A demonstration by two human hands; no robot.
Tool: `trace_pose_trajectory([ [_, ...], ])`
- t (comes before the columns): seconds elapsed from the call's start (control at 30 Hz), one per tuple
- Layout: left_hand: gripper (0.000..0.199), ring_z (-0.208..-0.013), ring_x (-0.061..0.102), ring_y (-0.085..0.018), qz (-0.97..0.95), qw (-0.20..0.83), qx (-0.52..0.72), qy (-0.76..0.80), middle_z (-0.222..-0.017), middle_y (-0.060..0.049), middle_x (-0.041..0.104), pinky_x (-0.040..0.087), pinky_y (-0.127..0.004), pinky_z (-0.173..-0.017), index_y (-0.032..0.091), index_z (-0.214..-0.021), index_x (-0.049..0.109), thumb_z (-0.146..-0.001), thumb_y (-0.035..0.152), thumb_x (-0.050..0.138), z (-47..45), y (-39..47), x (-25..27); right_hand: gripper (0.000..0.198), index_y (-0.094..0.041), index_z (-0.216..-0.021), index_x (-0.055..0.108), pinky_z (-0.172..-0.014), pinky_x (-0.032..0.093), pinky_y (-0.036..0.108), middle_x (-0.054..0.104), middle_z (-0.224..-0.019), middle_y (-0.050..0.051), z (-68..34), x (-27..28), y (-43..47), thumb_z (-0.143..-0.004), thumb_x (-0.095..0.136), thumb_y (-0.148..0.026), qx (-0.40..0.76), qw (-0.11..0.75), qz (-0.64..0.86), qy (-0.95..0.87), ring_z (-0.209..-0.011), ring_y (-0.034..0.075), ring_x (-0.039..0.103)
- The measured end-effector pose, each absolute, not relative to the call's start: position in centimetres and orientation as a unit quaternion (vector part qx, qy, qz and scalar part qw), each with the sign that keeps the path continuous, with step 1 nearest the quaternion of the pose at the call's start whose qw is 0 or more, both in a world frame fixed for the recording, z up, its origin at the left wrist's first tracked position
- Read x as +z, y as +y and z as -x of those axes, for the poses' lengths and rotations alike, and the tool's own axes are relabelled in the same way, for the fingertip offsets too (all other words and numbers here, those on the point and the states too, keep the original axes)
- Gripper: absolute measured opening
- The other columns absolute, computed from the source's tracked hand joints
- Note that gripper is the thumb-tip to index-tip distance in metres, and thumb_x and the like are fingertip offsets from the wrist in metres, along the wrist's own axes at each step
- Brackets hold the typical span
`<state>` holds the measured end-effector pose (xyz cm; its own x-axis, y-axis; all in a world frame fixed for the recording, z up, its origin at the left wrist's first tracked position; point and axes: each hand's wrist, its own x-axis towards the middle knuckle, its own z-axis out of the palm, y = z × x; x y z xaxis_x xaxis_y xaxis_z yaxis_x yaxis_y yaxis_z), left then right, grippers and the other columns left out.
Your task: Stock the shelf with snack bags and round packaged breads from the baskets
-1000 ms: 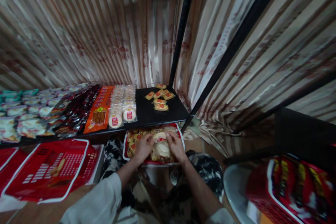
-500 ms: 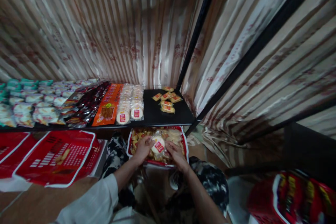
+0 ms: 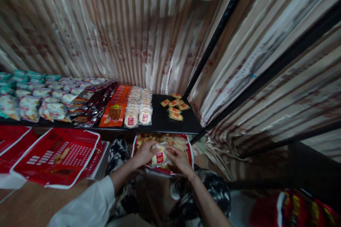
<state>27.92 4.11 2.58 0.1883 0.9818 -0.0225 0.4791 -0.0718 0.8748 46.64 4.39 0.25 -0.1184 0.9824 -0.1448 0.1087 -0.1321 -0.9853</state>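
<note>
Between my two hands is a clear packet of round pale crackers [image 3: 159, 156] with a red label facing up. My left hand [image 3: 146, 152] grips its left side, and my right hand [image 3: 178, 158] pinches the upper right edge. Both hands are over a red bag with a white rim [image 3: 192, 156], which holds many small wrapped snacks. On the black shelf just beyond, matching round cracker packets [image 3: 137, 108] stand in two rows. Several small yellow wrapped snacks [image 3: 176, 108] lie loose at the shelf's right end.
An orange snack bag [image 3: 114, 108], dark packets [image 3: 93, 104] and white-and-green packets [image 3: 39, 95] line the black shelf [image 3: 161, 124]. Red printed bags [image 3: 57, 159] lie at left. A black metal post [image 3: 213, 42] rises before striped curtains. Another red bag [image 3: 266, 205] sits at lower right.
The cracker packet has come down slightly toward me and turned, its label now more upright. Both hands still hold it. The view has shifted a little.
</note>
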Motion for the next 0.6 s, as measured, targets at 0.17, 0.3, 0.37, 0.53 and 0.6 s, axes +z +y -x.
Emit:
trace_pose_trajectory([
  [0.17,0.025,-0.083,0.061,-0.017,-0.635,0.364,0.368,0.574,-0.09,-0.003,0.069,0.047,-0.028,-0.078,0.02,-0.097,0.066,-0.074,0.023,0.055,-26.3,5.7,3.3,0.047,-0.02,-0.086,0.066,-0.069,0.051,0.033,0.07,-0.079,0.004,-43.7,2.2,5.8,-0.056,0.073,-0.057,0.598,0.366,0.483,-0.525,-0.075,0.019,0.064],
  [0.3,0.035,-0.085,0.061,-0.017,-0.597,0.324,0.399,0.615,-0.098,-0.005,0.067,0.048,-0.031,-0.083,0.018,-0.109,0.061,-0.074,0.022,0.056,-24.8,6.8,4.0,0.041,-0.021,-0.083,0.063,-0.068,0.05,0.031,0.069,-0.076,0.002,-41.3,2.8,7.3,-0.059,0.072,-0.053,0.617,0.393,0.447,-0.516,-0.069,0.017,0.063],
  [0.37,0.041,-0.085,0.061,-0.016,-0.588,0.292,0.416,0.629,-0.107,-0.008,0.063,0.05,-0.032,-0.083,0.017,-0.117,0.056,-0.076,0.02,0.053,-24.3,7.1,4.2,0.039,-0.021,-0.082,0.063,-0.066,0.05,0.03,0.069,-0.074,0.002,-40.3,2.8,8.4,-0.058,0.072,-0.051,0.603,0.415,0.452,-0.51,-0.067,0.017,0.063],
  [0.53,0.046,-0.117,0.049,-0.022,-0.636,0.163,0.434,0.617,-0.128,-0.012,0.049,0.044,-0.039,-0.098,0.016,-0.127,0.047,-0.081,0.015,0.046,-23.6,7.2,3.8,0.041,-0.02,-0.086,0.062,-0.062,0.049,0.028,0.068,-0.07,0.001,-38.5,2.8,11.6,-0.058,0.071,-0.049,0.556,0.464,0.47,-0.505,-0.062,0.016,0.061],
  [0.6,0.044,-0.124,0.043,-0.024,-0.656,0.113,0.412,0.622,-0.131,-0.012,0.047,0.04,-0.042,-0.103,0.017,-0.124,0.051,-0.08,0.013,0.047,-23.3,7.2,3.6,0.042,-0.02,-0.086,0.061,-0.061,0.048,0.028,0.068,-0.071,0.002,-37.8,2.8,12.8,-0.059,0.069,-0.05,0.541,0.475,0.476,-0.505,-0.061,0.016,0.06],
])
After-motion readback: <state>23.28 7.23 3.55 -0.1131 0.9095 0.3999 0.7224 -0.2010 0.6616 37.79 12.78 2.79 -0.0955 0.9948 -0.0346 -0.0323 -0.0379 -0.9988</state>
